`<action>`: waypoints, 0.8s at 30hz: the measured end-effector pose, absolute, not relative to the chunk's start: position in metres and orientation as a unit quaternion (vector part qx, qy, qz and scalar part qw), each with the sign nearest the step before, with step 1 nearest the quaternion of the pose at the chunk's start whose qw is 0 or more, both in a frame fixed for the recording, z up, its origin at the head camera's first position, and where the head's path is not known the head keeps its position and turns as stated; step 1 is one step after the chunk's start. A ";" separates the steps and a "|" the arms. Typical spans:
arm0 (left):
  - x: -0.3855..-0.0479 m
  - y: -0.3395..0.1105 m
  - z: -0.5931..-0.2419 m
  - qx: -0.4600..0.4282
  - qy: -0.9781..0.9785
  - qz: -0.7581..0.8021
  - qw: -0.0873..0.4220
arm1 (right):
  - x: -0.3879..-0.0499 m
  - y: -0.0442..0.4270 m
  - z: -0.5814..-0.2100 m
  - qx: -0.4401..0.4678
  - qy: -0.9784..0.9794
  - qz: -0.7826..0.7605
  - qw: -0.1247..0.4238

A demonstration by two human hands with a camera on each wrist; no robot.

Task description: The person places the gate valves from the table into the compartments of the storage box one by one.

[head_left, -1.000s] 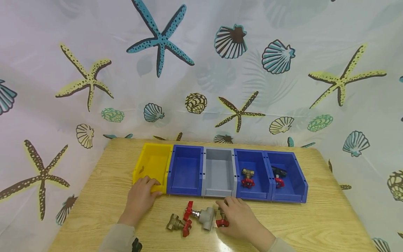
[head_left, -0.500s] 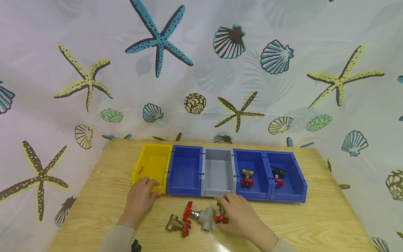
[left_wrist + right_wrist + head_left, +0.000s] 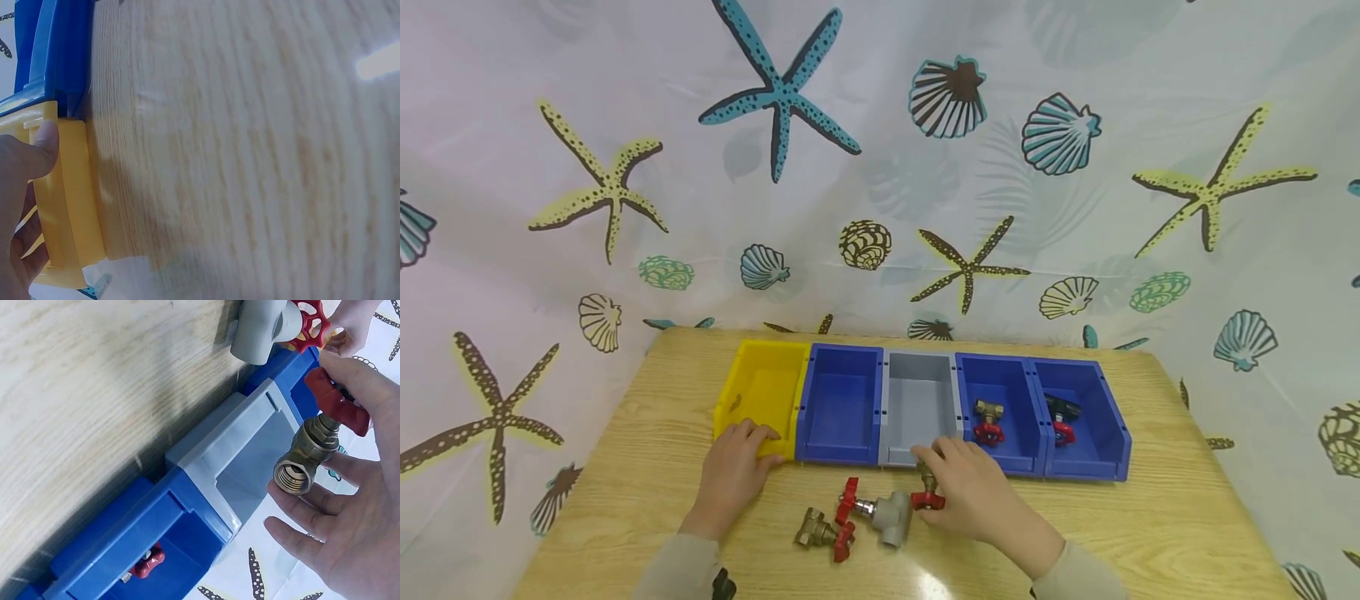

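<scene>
Right hand (image 3: 966, 492) clasped on brass valve (image 3: 320, 434)

The red handwheel (image 3: 331, 403) was held by the thumb, the body by fingers, just beside the gray bin (image 3: 898, 456). Stiff and probably heavy, it was judged best gripped by its body. The long axis was pointed toward that bin, handwheel rearmost. The yellow bin (image 3: 767, 392) was gripped by the left hand (image 3: 737, 467).

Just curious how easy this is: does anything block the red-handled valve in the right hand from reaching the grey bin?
Only the front lip of the grey bin seems to stand in the way of the brass valve held by the right hand. Nothing else visible blocks it.
</scene>
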State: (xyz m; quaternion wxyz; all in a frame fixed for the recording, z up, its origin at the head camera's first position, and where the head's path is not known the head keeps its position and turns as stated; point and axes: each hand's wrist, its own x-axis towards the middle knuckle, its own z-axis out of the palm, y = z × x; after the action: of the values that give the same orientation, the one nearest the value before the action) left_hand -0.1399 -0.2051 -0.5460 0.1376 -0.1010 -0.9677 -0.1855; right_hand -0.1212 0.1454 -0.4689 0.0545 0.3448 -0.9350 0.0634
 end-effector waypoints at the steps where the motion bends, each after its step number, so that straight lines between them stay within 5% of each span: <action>1: -0.141 -0.205 -0.546 -0.101 -0.968 -0.186 0.137 | -0.123 0.146 -0.468 0.346 -0.935 0.060 0.058; 24: -0.141 -0.205 -0.547 -0.097 -0.968 -0.188 0.136 | -0.167 0.139 -0.456 0.369 -0.928 0.003 0.052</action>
State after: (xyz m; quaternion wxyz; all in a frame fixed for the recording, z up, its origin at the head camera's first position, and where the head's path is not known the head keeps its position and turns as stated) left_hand -0.1412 -0.2050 -0.5472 0.1362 -0.0971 -0.9679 -0.1877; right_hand -0.1670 0.1388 -0.4559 0.0520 0.3692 -0.9279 0.0032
